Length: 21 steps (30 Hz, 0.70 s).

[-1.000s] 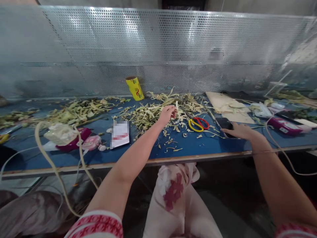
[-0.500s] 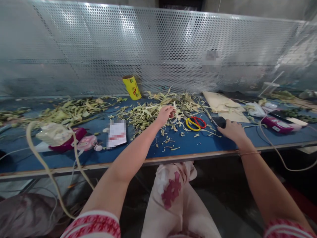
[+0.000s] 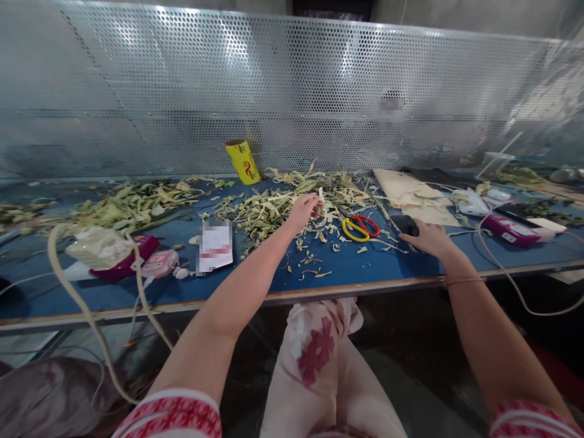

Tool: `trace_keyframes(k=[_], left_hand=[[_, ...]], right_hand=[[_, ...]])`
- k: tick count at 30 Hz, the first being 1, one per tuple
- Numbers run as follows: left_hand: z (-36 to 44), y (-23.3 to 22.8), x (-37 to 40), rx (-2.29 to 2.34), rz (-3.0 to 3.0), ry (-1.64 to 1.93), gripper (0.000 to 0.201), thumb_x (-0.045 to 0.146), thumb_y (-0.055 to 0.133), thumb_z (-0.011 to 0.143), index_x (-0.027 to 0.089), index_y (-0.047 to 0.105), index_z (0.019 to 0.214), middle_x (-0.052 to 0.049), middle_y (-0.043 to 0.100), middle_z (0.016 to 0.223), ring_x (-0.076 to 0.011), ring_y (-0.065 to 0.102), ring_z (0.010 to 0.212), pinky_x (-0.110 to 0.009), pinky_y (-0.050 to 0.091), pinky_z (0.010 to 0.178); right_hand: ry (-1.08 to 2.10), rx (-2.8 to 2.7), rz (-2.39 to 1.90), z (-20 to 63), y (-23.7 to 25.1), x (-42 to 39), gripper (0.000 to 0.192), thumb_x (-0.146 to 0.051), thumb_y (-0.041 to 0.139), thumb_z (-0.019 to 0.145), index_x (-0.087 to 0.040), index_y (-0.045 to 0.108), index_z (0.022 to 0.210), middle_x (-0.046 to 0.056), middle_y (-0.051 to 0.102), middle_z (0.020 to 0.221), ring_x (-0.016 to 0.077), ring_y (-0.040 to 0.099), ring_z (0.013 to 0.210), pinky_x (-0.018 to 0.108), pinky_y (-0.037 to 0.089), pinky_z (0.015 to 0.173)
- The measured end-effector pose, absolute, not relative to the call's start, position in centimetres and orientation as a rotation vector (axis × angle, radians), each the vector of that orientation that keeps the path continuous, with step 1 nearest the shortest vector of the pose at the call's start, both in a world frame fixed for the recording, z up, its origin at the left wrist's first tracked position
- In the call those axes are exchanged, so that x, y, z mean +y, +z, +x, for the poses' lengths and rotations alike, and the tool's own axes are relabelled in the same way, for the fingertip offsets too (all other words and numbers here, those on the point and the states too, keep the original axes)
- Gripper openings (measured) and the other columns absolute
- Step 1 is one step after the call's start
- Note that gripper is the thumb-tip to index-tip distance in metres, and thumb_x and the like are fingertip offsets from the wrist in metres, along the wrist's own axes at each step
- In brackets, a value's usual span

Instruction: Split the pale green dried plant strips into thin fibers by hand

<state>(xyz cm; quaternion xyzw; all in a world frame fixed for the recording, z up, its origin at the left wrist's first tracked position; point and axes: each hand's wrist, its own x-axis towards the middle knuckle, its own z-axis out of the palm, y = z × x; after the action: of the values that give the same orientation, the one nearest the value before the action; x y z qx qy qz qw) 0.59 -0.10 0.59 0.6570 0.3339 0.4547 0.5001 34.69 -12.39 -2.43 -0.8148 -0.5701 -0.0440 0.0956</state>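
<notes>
Head view, monitored from my remote station. Two bare hands over a blue worktop (image 3: 342, 267).

Left hand (image 3: 306, 210): set at the front of a loose heap of plant trimmings (image 3: 262, 214), near the middle of my picture. Fingers bent and drawn together. A pale strip (image 3: 320, 192) rises at the fingertips; I cannot tell whether it is pinched or merely lies behind them.

Right hand (image 3: 431, 237): at the right end of a dark phone (image 3: 401, 224), which rests on the worktop to the right of the scissors. Thumb lies along the near edge, other fingers bent over the right end. Contact noted; I cannot tell whether the hand grips the phone or just rests on it.

Between the hands: scissors (image 3: 352, 220), one handle loop yellow, the other red, blades pointing into the trimmings. Small scraps are scattered on the near side.

Surroundings: yellow tube (image 3: 244, 163) leaning behind the heap, close to a perforated metal panel (image 3: 274, 79); white card (image 3: 215, 246), partly blurred on my feed, left of the heap; beige sheet (image 3: 392, 188) behind the phone. Farther out I log a purple device (image 3: 148, 246) at left, beside a pink item (image 3: 160, 263), and a second purple unit (image 3: 511, 230) at right.
</notes>
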Motion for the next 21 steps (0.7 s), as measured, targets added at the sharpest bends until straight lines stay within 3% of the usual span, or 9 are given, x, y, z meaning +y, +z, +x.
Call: trace_keyframes(k=[3,8,14,21], left_hand=[[0.6,0.5,0.1,0.820,1.610,1.107,0.020,0.031,0.048,0.086,0.016,0.057,0.076,-0.006,0.064,0.077,-0.0102,0.055,0.056,-0.025,0.048,0.056],[0.5,0.9,-0.3,0.832,1.605,1.105,0.019,0.029,0.048,0.086,0.016,0.057,0.074,-0.006,0.062,0.075,-0.0106,0.055,0.057,-0.026,0.049,0.056],[0.4,0.2,0.3,0.787,1.612,1.121,0.021,0.033,0.049,0.086,0.017,0.058,0.076,-0.005,0.061,0.073,-0.0109,0.054,0.057,-0.026,0.048,0.055],[0.5,-0.5,1.2,0.812,1.604,1.119,0.023,0.038,0.050,0.085,0.017,0.057,0.078,-0.004,0.061,0.074,-0.0109,0.054,0.057,-0.027,0.050,0.058]], right_hand=[[0.073,-1.667,-2.271,36.1,-2.6,-13.7,0.076,-0.061,0.050,0.079,-0.013,0.046,0.137,0.021,0.054,0.138,0.0367,0.046,0.133,0.053,0.032,0.111],[0.533,-1.437,-1.850,37.9,-3.1,-16.6,0.097,-0.060,0.063,0.065,-0.015,0.033,0.146,0.019,0.043,0.149,0.0324,0.047,0.135,0.046,0.039,0.112],[0.577,-1.442,-1.728,37.6,-3.3,-17.2,0.103,-0.060,0.074,0.055,-0.018,0.039,0.142,0.017,0.042,0.150,0.0331,0.040,0.139,0.047,0.032,0.117],[0.620,-1.473,-1.700,38.1,-3.6,-16.9,0.098,-0.061,0.075,0.055,-0.023,0.042,0.139,0.014,0.046,0.148,0.0337,0.043,0.137,0.047,0.038,0.113]])
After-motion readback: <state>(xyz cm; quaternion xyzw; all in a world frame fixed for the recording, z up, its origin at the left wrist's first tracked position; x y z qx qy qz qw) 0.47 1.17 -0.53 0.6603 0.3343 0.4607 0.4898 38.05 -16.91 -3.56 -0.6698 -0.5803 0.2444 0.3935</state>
